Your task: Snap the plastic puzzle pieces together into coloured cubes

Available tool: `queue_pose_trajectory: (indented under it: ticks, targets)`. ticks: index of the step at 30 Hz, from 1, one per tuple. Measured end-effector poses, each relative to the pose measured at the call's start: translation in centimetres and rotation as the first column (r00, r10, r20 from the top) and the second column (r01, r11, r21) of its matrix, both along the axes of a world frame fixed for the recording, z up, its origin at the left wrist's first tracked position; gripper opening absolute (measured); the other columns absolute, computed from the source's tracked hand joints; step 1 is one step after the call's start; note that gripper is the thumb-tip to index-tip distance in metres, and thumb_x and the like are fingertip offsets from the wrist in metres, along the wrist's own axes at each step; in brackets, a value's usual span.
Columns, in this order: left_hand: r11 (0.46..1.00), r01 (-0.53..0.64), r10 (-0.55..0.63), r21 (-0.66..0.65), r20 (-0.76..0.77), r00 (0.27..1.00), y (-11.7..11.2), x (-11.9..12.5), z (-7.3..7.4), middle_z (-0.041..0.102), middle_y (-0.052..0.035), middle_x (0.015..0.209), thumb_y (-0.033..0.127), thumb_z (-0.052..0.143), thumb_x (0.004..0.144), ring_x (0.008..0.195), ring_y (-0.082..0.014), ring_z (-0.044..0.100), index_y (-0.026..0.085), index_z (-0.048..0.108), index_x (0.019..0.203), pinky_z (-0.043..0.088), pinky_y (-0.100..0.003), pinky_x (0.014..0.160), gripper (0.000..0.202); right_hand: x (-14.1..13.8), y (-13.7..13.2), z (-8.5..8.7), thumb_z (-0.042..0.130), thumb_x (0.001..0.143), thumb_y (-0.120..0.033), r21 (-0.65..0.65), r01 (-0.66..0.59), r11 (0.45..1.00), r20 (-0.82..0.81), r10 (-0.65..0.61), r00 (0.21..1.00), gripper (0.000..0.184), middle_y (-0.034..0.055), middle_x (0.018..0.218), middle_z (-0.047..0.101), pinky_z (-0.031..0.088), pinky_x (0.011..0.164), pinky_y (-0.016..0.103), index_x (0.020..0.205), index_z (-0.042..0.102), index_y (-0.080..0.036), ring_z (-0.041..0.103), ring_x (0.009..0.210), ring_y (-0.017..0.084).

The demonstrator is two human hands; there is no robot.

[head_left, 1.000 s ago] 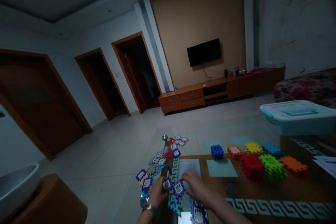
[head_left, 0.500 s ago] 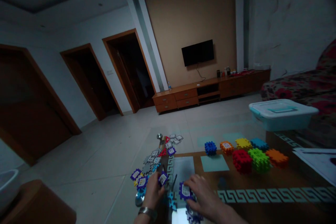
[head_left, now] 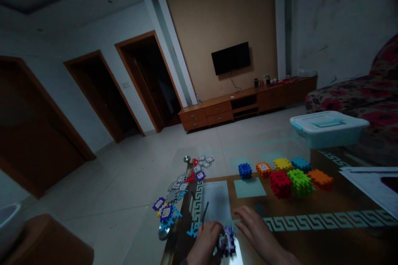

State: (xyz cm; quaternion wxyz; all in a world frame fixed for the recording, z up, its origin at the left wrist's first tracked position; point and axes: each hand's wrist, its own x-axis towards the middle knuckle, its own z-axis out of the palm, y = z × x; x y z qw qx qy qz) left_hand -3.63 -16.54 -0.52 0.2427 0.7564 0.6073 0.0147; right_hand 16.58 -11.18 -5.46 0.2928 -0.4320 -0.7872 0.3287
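My left hand [head_left: 205, 241] is closed around a purple assembly of toothed puzzle tiles [head_left: 228, 242] near the front of the glass table. Its fingers lie over the left side of the assembly, so that part is hidden. My right hand [head_left: 255, 228] is open just to the right of the purple tiles, fingers apart and holding nothing. Beyond the left hand a dark pen [head_left: 205, 211] rests at the edge of a white paper [head_left: 215, 196]. A loose light-blue toothed piece [head_left: 193, 232] lies to the left of that hand.
Finished-looking toothed cubes, among them red [head_left: 280, 184], green [head_left: 300, 183] and blue [head_left: 245, 171], stand at the right. Loose tiles [head_left: 166, 213] line the left edge. A lidded teal box [head_left: 329, 134] and papers [head_left: 370, 188] are farther right.
The purple tile from my left hand is now at the purple assembly, where the left hand has moved right and closed. My right hand has let go and moved right.
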Motion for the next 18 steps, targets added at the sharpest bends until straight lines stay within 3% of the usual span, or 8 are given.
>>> queue_pose_trajectory:
  ticks: [4, 8, 11, 14, 18]
  targets:
    - [0.996, -0.085, 0.086, 0.039, -0.037, 0.996, 0.3, -1.3, 0.2, 0.047, -0.0066, 0.141, 0.020, 0.062, 0.067, 0.131, -0.0283, 0.039, 0.025, 0.056, 0.119, 0.029, -0.043, 0.109, 0.052, -0.1, 0.6, -0.5, 0.041, 0.090, -0.022, 0.025, -0.041, 0.999, -0.012, 0.042, 0.999, 0.029, 0.0079, 0.111, 0.064, 0.044, 0.091, 0.032, 0.110, 0.061, -0.022, 0.059, 0.105, 0.022]
    - [0.918, -0.326, 0.364, 0.224, -0.156, 0.918, 1.2, -5.7, 0.1, 0.037, -0.0111, 0.149, 0.024, 0.051, 0.082, 0.139, -0.0286, 0.030, 0.021, 0.051, 0.130, 0.027, -0.045, 0.111, 0.048, -2.6, 3.1, -0.1, 0.044, 0.086, -0.013, 0.096, -0.083, 0.992, 0.059, 0.078, 0.995, 0.032, 0.0096, 0.114, 0.063, 0.044, 0.094, 0.034, 0.111, 0.062, -0.019, 0.057, 0.108, 0.022]
    - [0.778, -0.513, 0.612, 0.361, -0.258, 0.747, 2.0, -10.4, -1.5, 0.038, -0.0173, 0.147, 0.021, 0.044, 0.086, 0.136, -0.0317, 0.034, 0.015, 0.048, 0.133, 0.034, -0.047, 0.106, 0.048, -6.5, 6.0, 0.2, 0.054, 0.079, -0.009, 0.144, -0.125, 0.982, 0.190, 0.097, 0.977, 0.043, 0.0122, 0.127, 0.058, 0.041, 0.099, 0.040, 0.121, 0.059, -0.020, 0.052, 0.118, 0.027]
    - [0.692, -0.538, 0.686, 0.482, -0.205, 0.699, 2.8, -14.8, -3.8, 0.042, -0.0177, 0.144, 0.028, 0.037, 0.090, 0.132, -0.0325, 0.040, 0.016, 0.049, 0.133, 0.041, -0.047, 0.099, 0.046, -11.4, 9.1, 0.4, 0.062, 0.076, -0.011, 0.185, -0.168, 0.968, 0.294, 0.109, 0.950, 0.054, 0.0117, 0.140, 0.049, 0.038, 0.103, 0.046, 0.129, 0.054, -0.024, 0.044, 0.128, 0.031]
    - [0.670, -0.580, 0.727, 0.464, -0.253, 0.638, 4.1, -17.9, -5.6, 0.044, -0.0165, 0.143, 0.034, 0.043, 0.088, 0.128, -0.0334, 0.045, 0.021, 0.048, 0.134, 0.043, -0.048, 0.096, 0.049, -16.6, 12.7, 0.5, 0.061, 0.077, -0.011, 0.209, -0.143, 0.967, 0.325, 0.069, 0.943, 0.054, 0.0108, 0.144, 0.046, 0.035, 0.105, 0.047, 0.129, 0.054, -0.024, 0.039, 0.133, 0.031]
